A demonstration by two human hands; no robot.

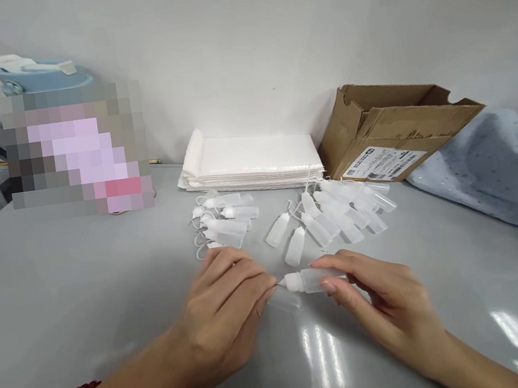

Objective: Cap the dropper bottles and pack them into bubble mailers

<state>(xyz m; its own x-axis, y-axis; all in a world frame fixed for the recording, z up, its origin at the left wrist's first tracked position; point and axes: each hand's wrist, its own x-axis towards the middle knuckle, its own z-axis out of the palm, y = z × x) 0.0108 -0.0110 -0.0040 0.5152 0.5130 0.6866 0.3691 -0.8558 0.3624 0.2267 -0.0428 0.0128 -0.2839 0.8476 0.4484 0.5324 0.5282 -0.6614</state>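
Observation:
My right hand [382, 298] grips a small translucent plastic bottle [311, 280] by its body, between thumb and fingers. The bottle lies nearly level, its white cap and pointed tip facing left. At that tip, the fingertips of my left hand [230, 306] are pinched together; what they hold is too small to name. Beyond my left hand lies a group of similar bottles [228, 228] with thin loops at their caps. A larger pile of bottles [321, 227] lies beyond my right hand.
A stack of white sheets or envelopes [259, 159] rests against the wall behind the bottles. To its right stands an open cardboard box [393, 128], with grey-blue fabric [499, 169] beside it. A blurred pinkish item [85, 147] and a blue object [43, 76] are at the back left.

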